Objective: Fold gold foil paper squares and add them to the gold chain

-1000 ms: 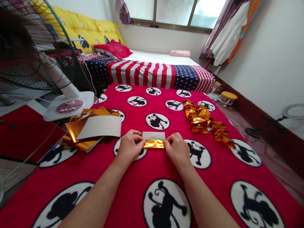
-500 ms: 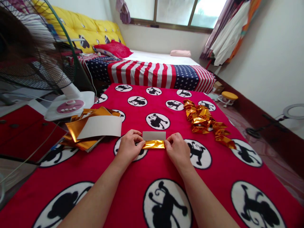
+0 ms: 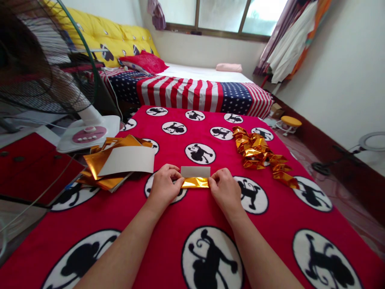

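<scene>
A sheet of gold foil paper (image 3: pixel 195 182) lies on the red cloth in front of me, its near part folded over gold side up and its pale grey side showing beyond. My left hand (image 3: pixel 165 182) pinches the left end of the fold between thumb and fingers. At the right end, my right hand (image 3: pixel 225 188) grips the fold the same way. Left of my hands is a loose pile of gold sheets (image 3: pixel 93 162) with a pale sheet (image 3: pixel 128 160) on top. Several folded gold pieces (image 3: pixel 255 148) sit in rows at the right.
The red cloth (image 3: pixel 168 249) with monkey prints covers the table. A fan (image 3: pixel 87 116) stands at the left edge. Beyond the table is a bed (image 3: pixel 192 94); a yellow stool (image 3: pixel 291 121) is on the floor at the right.
</scene>
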